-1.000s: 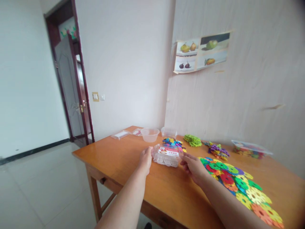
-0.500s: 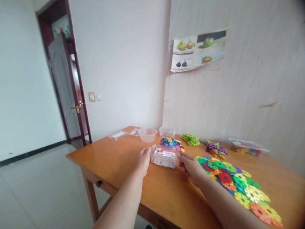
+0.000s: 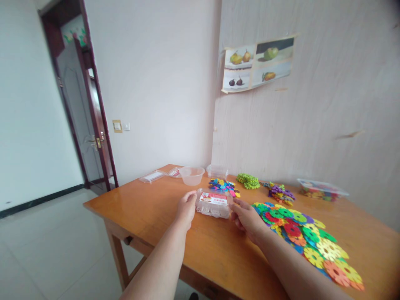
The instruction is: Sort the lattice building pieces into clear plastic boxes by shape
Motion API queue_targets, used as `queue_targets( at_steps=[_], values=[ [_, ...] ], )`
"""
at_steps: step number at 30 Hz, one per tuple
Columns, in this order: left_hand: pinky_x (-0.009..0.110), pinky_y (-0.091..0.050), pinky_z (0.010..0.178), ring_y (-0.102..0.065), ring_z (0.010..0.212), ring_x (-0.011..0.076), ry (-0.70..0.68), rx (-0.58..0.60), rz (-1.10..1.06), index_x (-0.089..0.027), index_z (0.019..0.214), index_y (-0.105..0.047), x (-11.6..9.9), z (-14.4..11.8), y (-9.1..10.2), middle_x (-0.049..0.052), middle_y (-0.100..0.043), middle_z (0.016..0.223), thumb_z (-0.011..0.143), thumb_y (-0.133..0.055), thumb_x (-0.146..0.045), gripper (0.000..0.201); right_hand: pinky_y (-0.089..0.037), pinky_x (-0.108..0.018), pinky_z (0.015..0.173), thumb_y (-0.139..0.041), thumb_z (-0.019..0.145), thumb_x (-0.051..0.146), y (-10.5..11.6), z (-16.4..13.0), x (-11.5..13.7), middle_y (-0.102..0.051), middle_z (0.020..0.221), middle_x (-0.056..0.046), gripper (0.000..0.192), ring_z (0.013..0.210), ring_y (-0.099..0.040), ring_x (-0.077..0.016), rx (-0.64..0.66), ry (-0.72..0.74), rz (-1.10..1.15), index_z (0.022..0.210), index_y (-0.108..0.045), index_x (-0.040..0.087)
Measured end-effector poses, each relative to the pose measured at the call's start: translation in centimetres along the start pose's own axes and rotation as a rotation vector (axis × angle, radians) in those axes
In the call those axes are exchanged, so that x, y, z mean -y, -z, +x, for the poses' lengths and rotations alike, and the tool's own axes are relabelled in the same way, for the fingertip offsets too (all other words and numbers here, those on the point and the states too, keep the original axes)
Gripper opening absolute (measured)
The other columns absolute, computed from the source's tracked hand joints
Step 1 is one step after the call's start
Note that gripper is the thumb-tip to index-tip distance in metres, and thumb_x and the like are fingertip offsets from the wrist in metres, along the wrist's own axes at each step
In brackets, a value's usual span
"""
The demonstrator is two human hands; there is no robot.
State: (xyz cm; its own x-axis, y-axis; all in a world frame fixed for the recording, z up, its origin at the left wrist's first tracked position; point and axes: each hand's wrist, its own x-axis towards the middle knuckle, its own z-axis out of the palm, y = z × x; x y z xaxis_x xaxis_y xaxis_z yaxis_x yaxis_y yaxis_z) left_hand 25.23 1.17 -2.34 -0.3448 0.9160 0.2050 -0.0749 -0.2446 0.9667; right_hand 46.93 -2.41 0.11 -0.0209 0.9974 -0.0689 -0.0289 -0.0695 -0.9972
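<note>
A clear plastic clamshell box (image 3: 213,204) with a red and white label on its lid is between my two hands, on or just above the table. White contents show dimly through its front wall; I cannot make out what they are. My left hand (image 3: 186,208) grips the box's left end, the thumb along its upper edge. At the right end, my right hand (image 3: 245,217) holds the corner with thumb and fingers. Just behind the box lies a small pile of blue, yellow and pink discs (image 3: 222,186).
Colourful notched flower discs (image 3: 292,229) spread beside my right arm. Behind stand a translucent bowl (image 3: 191,176), an empty clear box (image 3: 218,171), green pieces (image 3: 248,181), purple pieces (image 3: 281,193) and a filled lidded tub (image 3: 321,190). A flat clear lid (image 3: 152,176) lies on the wooden table (image 3: 137,204).
The whole view has shifted slightly. Both hands stay on the clamshell box, and nothing on the table has visibly moved.
</note>
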Motion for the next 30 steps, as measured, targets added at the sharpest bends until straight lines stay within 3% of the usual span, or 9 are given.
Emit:
queue_targets(
  at_steps=[4,9,12,30],
  values=[
    [0.035,-0.047,0.087,-0.066,0.097,0.0241,0.003,0.008,0.011,-0.017,0.106,-0.071,-0.2,-0.1,0.0,0.012,-0.073,0.108,0.077,-0.066,-0.04,0.037,-0.024,-0.017,0.032,-0.057,0.085,0.033,-0.1,0.1,0.0,-0.057,0.054,0.005,0.049,0.034,-0.044,-0.0087,-0.043,-0.019,0.023,0.131,-0.046,0.019],
    [0.034,-0.048,0.084,-0.066,0.094,0.0231,0.001,-0.01,0.051,-0.017,0.103,-0.072,-0.7,-0.4,-0.1,0.011,-0.074,0.103,0.078,-0.065,-0.035,0.031,-0.028,-0.018,0.032,-0.053,0.086,0.027,-0.3,0.2,0.0,-0.057,0.055,0.003,0.016,0.036,-0.046,-0.0085,-0.007,-0.058,0.096,0.1,-0.056,0.018],
    [0.033,-0.048,0.082,-0.066,0.091,0.0227,-0.003,-0.021,0.06,-0.018,0.099,-0.073,-1.0,-0.5,-0.1,0.01,-0.074,0.1,0.076,-0.066,-0.034,0.029,-0.028,-0.017,0.032,-0.052,0.086,0.024,-0.4,0.1,0.0,-0.057,0.055,0.003,0.007,0.036,-0.046,-0.0079,0.01,-0.056,0.12,0.09,-0.055,0.019],
    [0.03,-0.049,0.079,-0.067,0.089,0.021,0.013,-0.015,0.009,-0.018,0.098,-0.072,-1.8,-1.0,-0.2,0.008,-0.075,0.097,0.075,-0.062,-0.026,0.027,-0.026,-0.017,0.032,-0.054,0.083,0.023,-0.3,-0.1,0.2,-0.056,0.052,0.004,0.011,0.034,-0.042,-0.0074,0.032,-0.043,0.203,0.093,-0.056,0.018]
  ],
)
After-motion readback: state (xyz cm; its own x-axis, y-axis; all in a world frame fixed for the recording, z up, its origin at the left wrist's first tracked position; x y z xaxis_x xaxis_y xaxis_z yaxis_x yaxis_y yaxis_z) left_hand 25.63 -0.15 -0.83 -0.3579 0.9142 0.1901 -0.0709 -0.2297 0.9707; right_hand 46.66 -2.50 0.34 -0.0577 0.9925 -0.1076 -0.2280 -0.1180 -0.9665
